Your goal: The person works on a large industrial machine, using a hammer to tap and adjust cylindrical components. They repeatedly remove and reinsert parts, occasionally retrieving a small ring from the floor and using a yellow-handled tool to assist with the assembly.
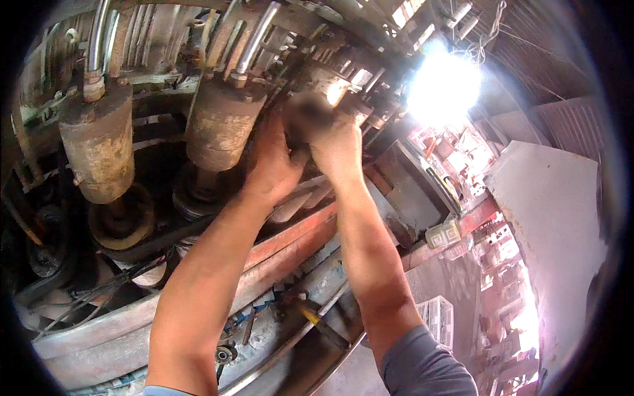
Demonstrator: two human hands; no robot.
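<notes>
Both my arms reach up and forward into a large, grimy machine. My left hand (272, 168) is closed at the left side of a dark, blurred part (308, 117), its thumb toward the middle. Against the right side of the same part, my right hand (338, 145) has its fingers curled. The blur hides most fingertips and the part's kind. Just beyond the hands is a worn, pale metal cylinder (323, 80). To their left hangs a heavy, rust-stained cylinder (223, 125) with a shiny rod (257, 39) above it.
Another stained cylinder (99, 145) hangs at far left. A red-and-grey beam (264, 270) curves below my hands. On the ledge under it lie a yellow-marked tool (309, 314) and a round bearing-like part (226, 354). A white plastic crate (436, 318) and stacked pale blocks (507, 290) stand right.
</notes>
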